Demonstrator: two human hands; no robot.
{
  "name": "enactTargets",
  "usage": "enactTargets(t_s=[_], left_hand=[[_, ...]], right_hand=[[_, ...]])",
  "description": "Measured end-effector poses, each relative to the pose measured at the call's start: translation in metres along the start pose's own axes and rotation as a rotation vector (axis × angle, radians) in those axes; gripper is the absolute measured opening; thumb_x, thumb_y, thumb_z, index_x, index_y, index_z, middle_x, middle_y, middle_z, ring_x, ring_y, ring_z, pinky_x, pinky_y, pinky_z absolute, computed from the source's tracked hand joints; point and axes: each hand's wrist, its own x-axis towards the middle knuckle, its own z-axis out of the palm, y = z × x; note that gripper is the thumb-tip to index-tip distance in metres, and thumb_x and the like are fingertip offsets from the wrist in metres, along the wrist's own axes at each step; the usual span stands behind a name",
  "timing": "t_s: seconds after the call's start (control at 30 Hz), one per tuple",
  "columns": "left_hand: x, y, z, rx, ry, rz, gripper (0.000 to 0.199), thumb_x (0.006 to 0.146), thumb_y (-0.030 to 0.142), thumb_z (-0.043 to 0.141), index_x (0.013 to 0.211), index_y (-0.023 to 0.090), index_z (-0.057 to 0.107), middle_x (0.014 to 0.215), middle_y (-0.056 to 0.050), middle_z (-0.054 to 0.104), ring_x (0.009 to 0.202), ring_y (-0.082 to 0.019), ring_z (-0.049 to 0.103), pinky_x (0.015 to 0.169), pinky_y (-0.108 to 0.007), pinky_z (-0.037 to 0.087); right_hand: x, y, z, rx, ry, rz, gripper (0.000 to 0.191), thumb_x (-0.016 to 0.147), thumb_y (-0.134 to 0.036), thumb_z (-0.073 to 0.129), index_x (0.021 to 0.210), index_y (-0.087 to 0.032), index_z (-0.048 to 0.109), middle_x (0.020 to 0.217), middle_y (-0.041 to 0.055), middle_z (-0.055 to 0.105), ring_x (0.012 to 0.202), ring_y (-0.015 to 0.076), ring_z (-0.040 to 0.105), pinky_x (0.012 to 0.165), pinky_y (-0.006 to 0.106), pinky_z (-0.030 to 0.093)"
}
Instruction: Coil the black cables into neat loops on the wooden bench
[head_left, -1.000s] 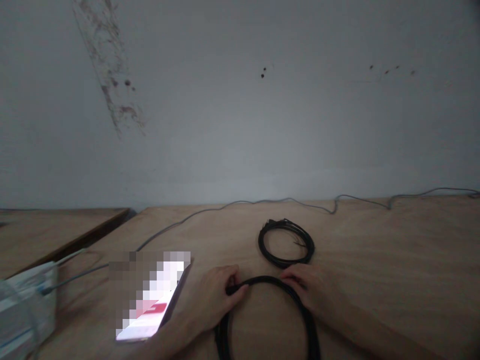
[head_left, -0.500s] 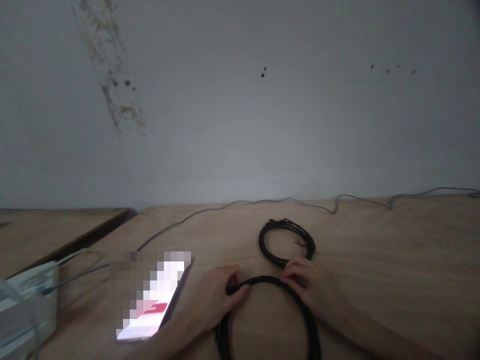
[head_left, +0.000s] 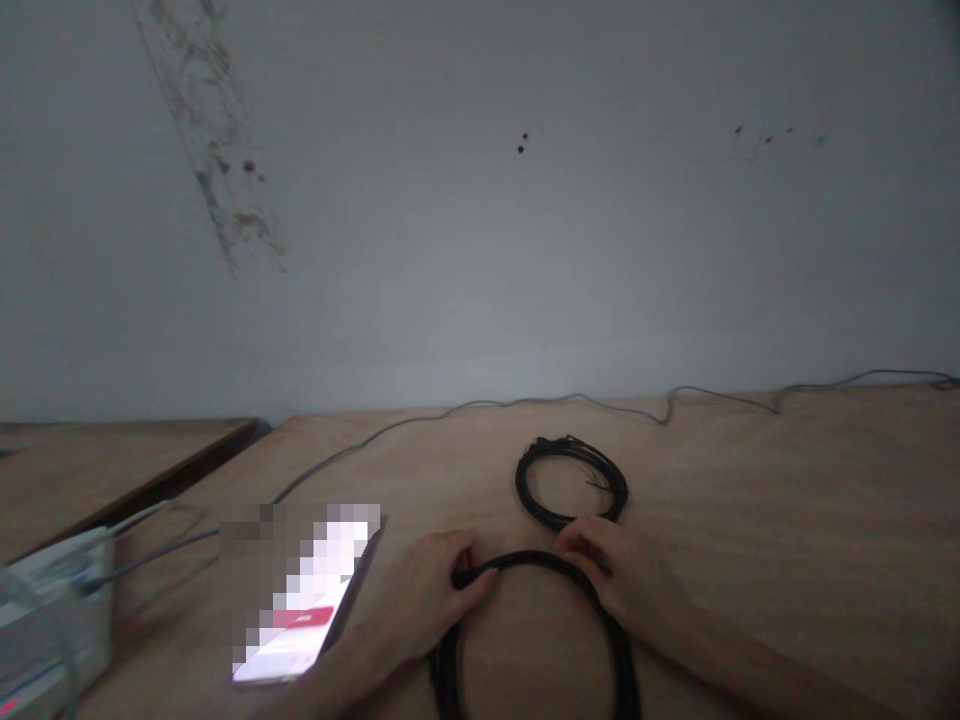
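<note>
Cable [head_left: 534, 557] lies in a loop on the table [head_left: 787, 520]. The left hand [head_left: 442, 590] pinches its top left, maybe so it stays round. The right hand [head_left: 630, 575] curls at the other side; I cannot tell if it grips. A coil [head_left: 523, 487] lies behind.

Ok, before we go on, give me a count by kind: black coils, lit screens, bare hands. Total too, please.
Black coils: 2 (near coil, far coil)
Lit screens: 1 (screen, partly pixelated)
Bare hands: 2 (left hand, right hand)
Total: 5
</note>
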Motion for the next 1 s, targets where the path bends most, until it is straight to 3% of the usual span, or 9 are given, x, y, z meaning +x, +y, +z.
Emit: enactTargets(t_s=[0.23, 0.47, 0.63, 0.77, 1.0], left_hand=[[0.000, 0.002, -0.002, 0.041, 0.003, 0.002, 0.028, 0.091, 0.046, 0.056, 0.078, 0.021, 0.057, 0.079, -0.001, 0.065, 0.074, -0.020, 0.056, 0.065, -0.030, 0.032], [0.000, 0.004, -0.002, 0.046, 0.009, -0.013, 0.026, 0.090, 0.044, 0.056, 0.078, 0.021, 0.057, 0.081, -0.002, 0.067, 0.075, -0.020, 0.057, 0.066, -0.030, 0.033], [-0.002, 0.006, -0.004, 0.037, 0.012, -0.023, 0.025, 0.091, 0.044, 0.055, 0.079, 0.021, 0.058, 0.082, -0.002, 0.068, 0.075, -0.021, 0.058, 0.065, -0.030, 0.034], [-0.002, 0.007, -0.004, 0.037, 0.020, -0.028, 0.026, 0.091, 0.044, 0.055, 0.078, 0.021, 0.058, 0.081, -0.002, 0.067, 0.076, -0.021, 0.058, 0.065, -0.030, 0.034], [0.000, 0.004, -0.002, 0.033, 0.031, -0.004, 0.026, 0.092, 0.044, 0.055, 0.078, 0.021, 0.058, 0.079, -0.001, 0.066, 0.073, -0.020, 0.057, 0.063, -0.030, 0.032]], right_hand=[[0.001, 0.004, 0.001, -0.032, -0.008, -0.055, 0.027, 0.078, 0.002, 0.045, 0.080, -0.022, 0.057, 0.082, -0.0001, 0.064, 0.078, 0.0170, 0.060, 0.070, 0.027, 0.044], [0.001, 0.016, 0.001, -0.012, -0.019, -0.093, 0.030, 0.070, 0.006, 0.045, 0.077, -0.021, 0.057, 0.080, -0.0013, 0.064, 0.075, 0.0156, 0.059, 0.069, 0.027, 0.042], [0.001, 0.011, -0.004, 0.000, -0.045, -0.122, 0.026, 0.080, -0.001, 0.049, 0.087, -0.023, 0.062, 0.089, 0.0009, 0.067, 0.085, 0.0179, 0.063, 0.077, 0.030, 0.047], [0.001, 0.002, -0.008, 0.037, -0.062, -0.070, 0.020, 0.089, -0.014, 0.057, 0.104, -0.024, 0.065, 0.095, 0.0027, 0.069, 0.081, 0.0179, 0.064, 0.072, 0.029, 0.050], [0.002, 0.007, 0.000, 0.052, -0.041, -0.050, 0.021, 0.092, -0.013, 0.052, 0.107, -0.023, 0.063, 0.093, 0.0027, 0.068, 0.080, 0.0179, 0.064, 0.073, 0.030, 0.051]])
